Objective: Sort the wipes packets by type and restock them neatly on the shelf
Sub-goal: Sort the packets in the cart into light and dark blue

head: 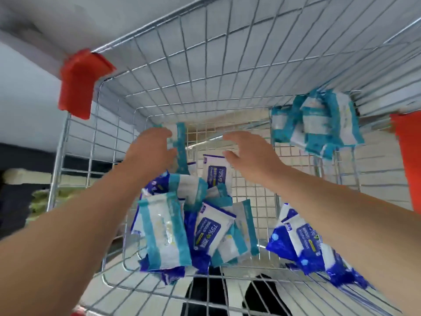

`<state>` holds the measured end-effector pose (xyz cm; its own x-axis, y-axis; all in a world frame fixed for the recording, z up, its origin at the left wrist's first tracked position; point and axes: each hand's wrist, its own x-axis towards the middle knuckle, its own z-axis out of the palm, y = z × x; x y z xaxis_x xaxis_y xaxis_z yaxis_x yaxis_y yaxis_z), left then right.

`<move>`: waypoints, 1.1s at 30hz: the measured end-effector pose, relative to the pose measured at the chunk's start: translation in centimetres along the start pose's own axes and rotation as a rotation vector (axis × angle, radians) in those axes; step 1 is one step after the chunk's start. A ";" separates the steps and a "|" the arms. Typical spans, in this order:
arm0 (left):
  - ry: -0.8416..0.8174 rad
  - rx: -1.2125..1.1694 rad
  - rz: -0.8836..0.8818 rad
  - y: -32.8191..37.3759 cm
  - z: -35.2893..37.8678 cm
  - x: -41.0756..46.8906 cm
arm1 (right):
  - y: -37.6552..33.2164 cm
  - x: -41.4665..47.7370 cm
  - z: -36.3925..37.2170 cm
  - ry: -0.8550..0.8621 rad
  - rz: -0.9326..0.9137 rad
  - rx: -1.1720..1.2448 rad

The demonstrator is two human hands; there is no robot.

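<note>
1. All the wipes packets are inside a wire cart (pixel 205 65) with red corner caps (pixel 79 83). No shelf shows here.
2. The left hand (pixel 150 147) grips one teal packet (pixel 180 142). Its fingers are curled round the packet's edge, and it holds the packet up near the far wall of the cart.
3. The right hand (pixel 250 153) holds nothing. Its fingers are loose and a little bent. It hovers just above a dark blue packet (pixel 216 169) that leans by the far wall.
4. Some sorting looks done. A teal pile (pixel 319 126) sits in the far right corner, with only teal packets in it as far as I can see.
5. A dark blue pile (pixel 305 245) lies in the near right corner, partly hidden under the right arm.
6. A mixed heap (pixel 182 224) is in the middle of the cart floor. Teal and dark blue packets lie jumbled on top of each other there.
7. My guess is that the sorting is about half done, because the mixed heap is big.
8. The packet in the left hand most likely belongs with the teal pile across the cart.
9. Putting packets on the shelf seems not yet begun, since every packet I can see is in the cart.
</note>
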<state>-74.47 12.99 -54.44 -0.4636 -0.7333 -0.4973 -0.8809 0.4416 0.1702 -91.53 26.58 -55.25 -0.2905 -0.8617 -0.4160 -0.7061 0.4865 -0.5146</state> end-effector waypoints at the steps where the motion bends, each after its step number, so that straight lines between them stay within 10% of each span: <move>1: -0.022 -0.007 -0.006 -0.9 0.3 0.5 | -0.6 0.5 0.7 -0.024 0.000 0.005; 33: -0.102 -0.293 0.063 -1.4 2.8 5.4 | 0.9 3.9 3.9 -0.184 0.145 0.145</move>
<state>-75.47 9.82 -59.74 -0.5190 -0.6470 -0.5586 -0.8476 0.3052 0.4340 -90.75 24.21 -60.25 -0.2507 -0.7472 -0.6154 -0.5617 0.6301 -0.5362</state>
